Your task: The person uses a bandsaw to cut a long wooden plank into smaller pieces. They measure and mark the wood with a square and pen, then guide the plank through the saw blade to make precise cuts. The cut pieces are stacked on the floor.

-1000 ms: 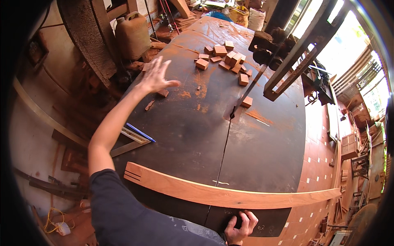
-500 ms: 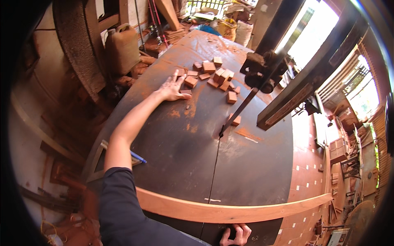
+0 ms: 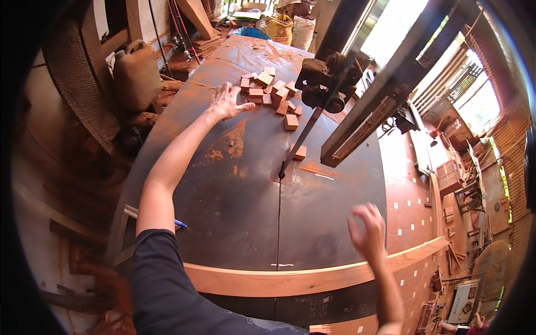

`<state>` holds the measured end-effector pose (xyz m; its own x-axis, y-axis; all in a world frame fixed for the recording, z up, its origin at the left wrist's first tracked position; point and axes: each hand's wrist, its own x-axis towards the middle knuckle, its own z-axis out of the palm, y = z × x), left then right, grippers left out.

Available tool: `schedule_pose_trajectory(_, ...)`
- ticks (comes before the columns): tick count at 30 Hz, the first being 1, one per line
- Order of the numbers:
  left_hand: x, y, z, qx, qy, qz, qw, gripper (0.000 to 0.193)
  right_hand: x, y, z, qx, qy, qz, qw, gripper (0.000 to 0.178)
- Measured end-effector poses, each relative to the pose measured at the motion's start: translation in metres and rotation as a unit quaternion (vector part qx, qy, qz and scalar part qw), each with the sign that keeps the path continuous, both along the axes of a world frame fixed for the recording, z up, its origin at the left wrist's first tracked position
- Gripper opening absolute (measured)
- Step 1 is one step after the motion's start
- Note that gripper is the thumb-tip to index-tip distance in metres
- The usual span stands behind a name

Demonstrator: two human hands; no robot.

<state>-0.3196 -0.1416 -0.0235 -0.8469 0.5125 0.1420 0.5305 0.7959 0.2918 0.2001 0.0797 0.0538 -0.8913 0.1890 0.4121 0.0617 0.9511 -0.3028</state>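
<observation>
Several small reddish wood blocks (image 3: 281, 96) lie heaped on the far part of a dark bandsaw table (image 3: 234, 223). Just left of the heap, my left hand (image 3: 226, 102) has its fingers spread and its thumb stretched toward the blocks. Above the right side of the table is my right hand (image 3: 368, 229), raised and slightly blurred, thumb and fingers apart with nothing between them. One single block (image 3: 298, 151) rests close behind the upright saw blade (image 3: 298, 146). A long wooden board (image 3: 268, 283) spans the near side of the table, passing under my right forearm.
The blade guide assembly (image 3: 329, 81) and a thick slanted post (image 3: 374, 125) stand over the table's right side. At the left edge lie a wooden set square (image 3: 127, 234) and a blue pen (image 3: 180, 223). A dusty plastic jug (image 3: 137, 75) stands at the far left.
My right hand has come up from below the board and reached forward over the table. My left hand has shifted beside the blocks, which now sit closer together. The view has swung slightly right.
</observation>
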Motion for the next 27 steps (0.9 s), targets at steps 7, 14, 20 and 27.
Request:
schedule_pose_trajectory(7,0.056,-0.058,0.029,-0.126,-0.102,-0.053,0.985,0.113,-0.227,0.075,-0.047,-0.007,-0.250,-0.033,0.968,0.056)
schedule_pose_trajectory(14,0.132,-0.161,0.062,0.155,0.032,0.006,0.987,0.027,-0.251,0.045,-0.043,-0.055,-0.119,-0.162,0.978,0.041)
schedule_pose_trajectory(20,0.325,-0.205,0.164,0.343,-0.248,-0.290,0.858,0.021,-0.124,0.048,-0.036,-0.061,-0.126,-0.094,0.986,0.028)
schedule_pose_trajectory(27,0.450,-0.175,0.179,0.480,-0.526,-0.514,0.478,0.039,-0.010,0.012,-0.044,-0.112,-0.134,-0.094,0.980,0.026)
